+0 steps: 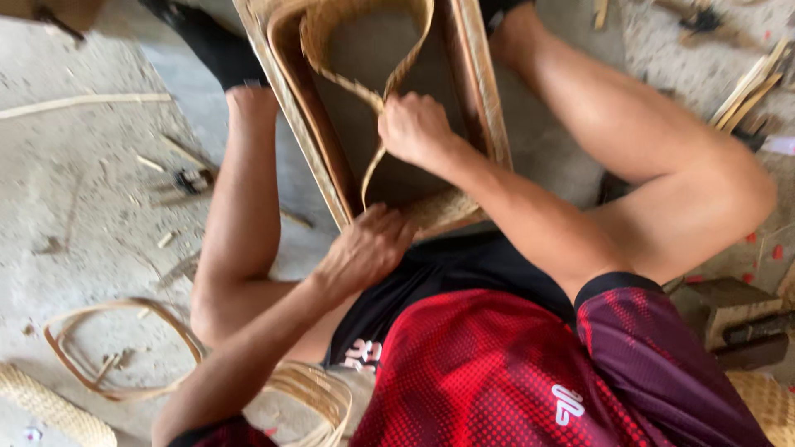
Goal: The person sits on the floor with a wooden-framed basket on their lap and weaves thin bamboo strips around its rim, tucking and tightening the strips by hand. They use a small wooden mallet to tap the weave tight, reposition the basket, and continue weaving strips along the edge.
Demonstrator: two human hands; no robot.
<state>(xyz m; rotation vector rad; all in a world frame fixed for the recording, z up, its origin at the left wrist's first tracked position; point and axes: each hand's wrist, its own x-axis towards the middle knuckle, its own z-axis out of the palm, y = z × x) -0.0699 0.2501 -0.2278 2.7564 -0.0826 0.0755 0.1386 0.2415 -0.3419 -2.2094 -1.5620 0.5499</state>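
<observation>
Seated person seen from above, knees spread, a long rectangular wooden frame (480,91) wrapped in pale cane standing between the legs at upper centre of the frame.

Right hand (414,128), centre of frame: fingers curled shut around a thin flat strip of tan rattan (377,91). The strip loops up from the fist along the inside of the frame to the top edge of the picture, curves round and comes back down to the hand. A tail of the same strip hangs below the fist, toward the lower end of the frame.

Left hand (368,248), just below centre: palm down, fingers bent over the near end of the frame, touching a woven patch of cane (443,209) at that end. Whether it pinches the strip's tail or only presses on the frame, cannot tell; fingertips are hidden.

Frame's left rail runs from the top edge down to the left hand; its right rail passes behind the right forearm.

Surroundings: grey concrete floor (83,215) littered with cane offcuts. A loose coil of flat rattan strips (108,348) lies at lower left, well apart from the hands. A rolled woven mat end (50,410) sits in the bottom left corner. Bundle of split cane sticks (749,91) at upper right. Dark wooden block (729,306) at right edge, near the right knee. Red and black patterned shorts (497,372) fill the lower centre.
</observation>
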